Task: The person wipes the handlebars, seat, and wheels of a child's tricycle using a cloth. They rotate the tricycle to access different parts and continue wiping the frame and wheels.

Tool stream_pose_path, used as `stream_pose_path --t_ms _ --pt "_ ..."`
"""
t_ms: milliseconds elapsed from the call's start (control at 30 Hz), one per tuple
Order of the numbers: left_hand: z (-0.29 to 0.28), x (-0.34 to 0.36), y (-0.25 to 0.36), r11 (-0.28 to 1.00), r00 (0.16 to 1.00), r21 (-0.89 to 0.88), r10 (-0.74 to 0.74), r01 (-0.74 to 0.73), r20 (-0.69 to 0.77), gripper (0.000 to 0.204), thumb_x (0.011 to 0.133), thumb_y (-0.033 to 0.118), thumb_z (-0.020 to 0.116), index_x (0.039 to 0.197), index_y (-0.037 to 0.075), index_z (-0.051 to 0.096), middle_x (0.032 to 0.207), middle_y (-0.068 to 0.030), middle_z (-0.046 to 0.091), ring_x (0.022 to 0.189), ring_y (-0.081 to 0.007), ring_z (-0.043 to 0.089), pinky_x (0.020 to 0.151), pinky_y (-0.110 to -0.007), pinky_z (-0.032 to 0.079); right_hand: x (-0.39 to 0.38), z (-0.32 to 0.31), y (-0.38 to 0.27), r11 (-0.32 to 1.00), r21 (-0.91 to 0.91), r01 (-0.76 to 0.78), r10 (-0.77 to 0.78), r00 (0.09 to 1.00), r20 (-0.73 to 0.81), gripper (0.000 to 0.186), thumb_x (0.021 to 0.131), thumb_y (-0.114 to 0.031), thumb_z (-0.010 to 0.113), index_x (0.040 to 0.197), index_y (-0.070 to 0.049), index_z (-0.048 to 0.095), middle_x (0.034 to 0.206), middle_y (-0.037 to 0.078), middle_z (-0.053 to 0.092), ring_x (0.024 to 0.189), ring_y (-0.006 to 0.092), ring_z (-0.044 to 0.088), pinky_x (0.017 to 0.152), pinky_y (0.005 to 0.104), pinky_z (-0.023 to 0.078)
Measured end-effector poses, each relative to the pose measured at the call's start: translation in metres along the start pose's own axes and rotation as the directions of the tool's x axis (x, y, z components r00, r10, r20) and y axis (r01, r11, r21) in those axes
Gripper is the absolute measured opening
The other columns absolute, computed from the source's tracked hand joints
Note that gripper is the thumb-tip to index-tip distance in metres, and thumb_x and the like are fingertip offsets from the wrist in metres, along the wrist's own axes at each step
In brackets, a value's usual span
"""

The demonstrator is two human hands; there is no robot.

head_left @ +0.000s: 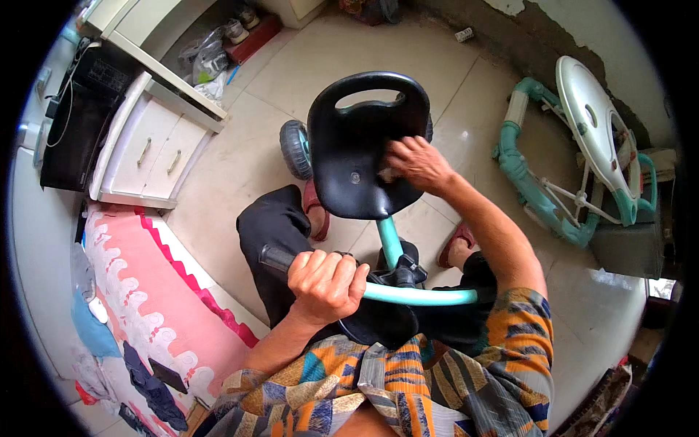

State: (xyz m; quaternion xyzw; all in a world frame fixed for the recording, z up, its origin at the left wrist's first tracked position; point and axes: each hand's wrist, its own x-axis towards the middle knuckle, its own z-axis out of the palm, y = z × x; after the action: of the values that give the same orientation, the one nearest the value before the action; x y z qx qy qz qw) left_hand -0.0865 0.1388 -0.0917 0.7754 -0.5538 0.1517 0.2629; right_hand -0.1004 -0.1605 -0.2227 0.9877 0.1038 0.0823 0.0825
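A child's tricycle with a black plastic seat (pixel 342 149) and a mint-green frame (pixel 389 240) stands between my legs. The seat's back has a long grip slot at the far end. My left hand (pixel 328 282) is wrapped round the mint-green handlebar (pixel 426 296), near its black left grip (pixel 277 258). On the right part of the seat, my right hand (pixel 419 164) presses down with bent fingers. A small pale-brown crumpled cloth (pixel 388 174) shows under the fingertips, mostly hidden by them. One black wheel (pixel 295 149) shows left of the seat.
A folded mint-green and white baby walker (pixel 546 175) leans by the right wall. White drawers (pixel 149 149) and a pink-covered bed (pixel 164 291) line the left. Bags (pixel 207 62) and shoes (pixel 237 30) lie at the far left. A small can (pixel 464 34) is on the tiled floor.
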Motion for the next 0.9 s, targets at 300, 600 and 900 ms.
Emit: stream_pose_path --t_ms 300,600,900 --pt "0.0 -0.004 0.007 1.0 1.0 -0.012 -0.013 0.014 0.005 0.014 0.075 0.015 0.067 0.068 0.006 0.058 0.057 -0.0054 0.046 0.052 -0.0235 0.047 0.053 -0.036 0.033 -0.005 -0.088 0.038 0.903 0.283 -0.322 0.423 0.782 -0.459 0.025 0.084 -0.01 0.066 0.108 -0.012 0.061 0.101 0.011 0.055 0.094 0.0266 0.057 0.075 0.0372 0.051" --pt "0.003 -0.002 0.006 1.0 1.0 -0.027 -0.005 0.005 -0.009 0.014 0.076 0.013 0.067 0.068 0.006 0.057 0.058 -0.0057 0.048 0.053 -0.0238 0.047 0.054 -0.036 0.033 0.099 -0.091 0.025 0.987 0.129 -0.091 0.145 0.844 -0.516 0.036 0.089 -0.021 0.057 0.125 -0.013 0.054 0.118 0.011 0.055 0.106 0.0268 0.056 0.092 0.0394 0.042" --pt "0.003 -0.004 0.009 1.0 1.0 -0.006 -0.004 0.004 -0.015 0.012 0.077 0.011 0.066 0.068 0.006 0.059 0.059 -0.0059 0.052 0.054 -0.0236 0.05 0.054 -0.035 0.035 0.0 -0.035 0.024 0.547 0.341 -0.765 0.737 0.633 0.237 0.046 0.092 -0.036 0.058 0.128 -0.009 0.048 0.11 0.02 0.06 0.101 0.0365 0.061 0.089 0.0467 0.045"
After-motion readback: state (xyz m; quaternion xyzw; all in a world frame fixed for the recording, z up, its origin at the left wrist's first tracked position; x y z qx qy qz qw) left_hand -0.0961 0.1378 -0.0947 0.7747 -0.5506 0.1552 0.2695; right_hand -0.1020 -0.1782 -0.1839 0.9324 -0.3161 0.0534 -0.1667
